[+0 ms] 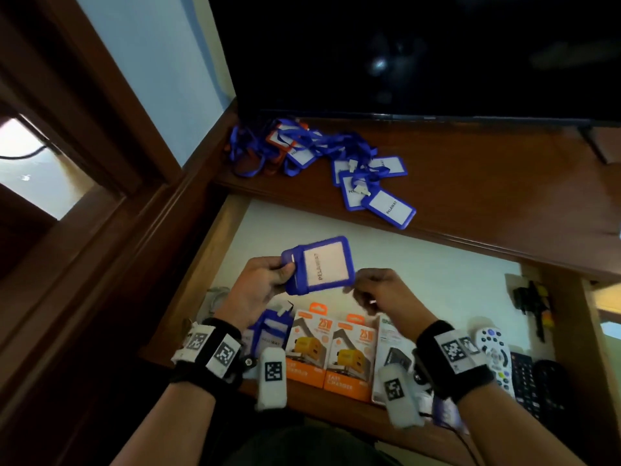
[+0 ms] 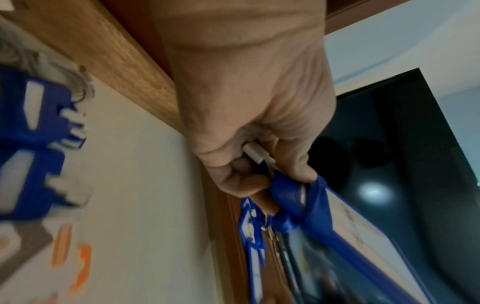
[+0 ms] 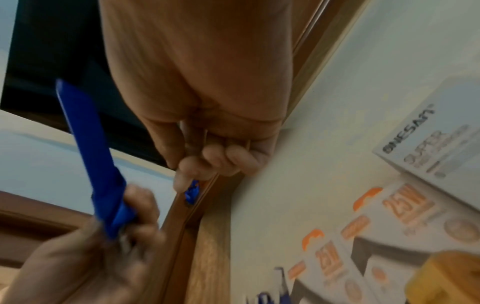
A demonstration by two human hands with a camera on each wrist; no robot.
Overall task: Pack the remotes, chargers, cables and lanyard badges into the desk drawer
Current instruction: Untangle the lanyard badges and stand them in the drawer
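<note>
A blue lanyard badge (image 1: 322, 265) (image 3: 88, 144) with a white card is held above the open drawer (image 1: 420, 277). My left hand (image 1: 268, 280) (image 2: 254, 123) grips its left end, fingers curled over the folded blue strap (image 2: 311, 197) and a white clip (image 2: 257, 153). My right hand (image 1: 373, 290) (image 3: 207, 160) hovers at the badge's lower right corner with its fingers curled; nothing shows in them. A pile of blue and orange lanyard badges (image 1: 319, 156) lies on the desk top. In the drawer lie more blue badges (image 1: 268, 334), two orange charger boxes (image 1: 307, 348), a white box (image 1: 393, 348) and remotes (image 1: 494, 351).
A dark TV screen (image 1: 420, 52) stands at the back of the wooden desk (image 1: 487, 183). Black remotes (image 1: 524, 375) and a black gadget (image 1: 534, 301) sit on the drawer's right side. A pale cable (image 1: 211, 297) lies by its left wall. A wooden door frame (image 1: 100, 136) rises at left.
</note>
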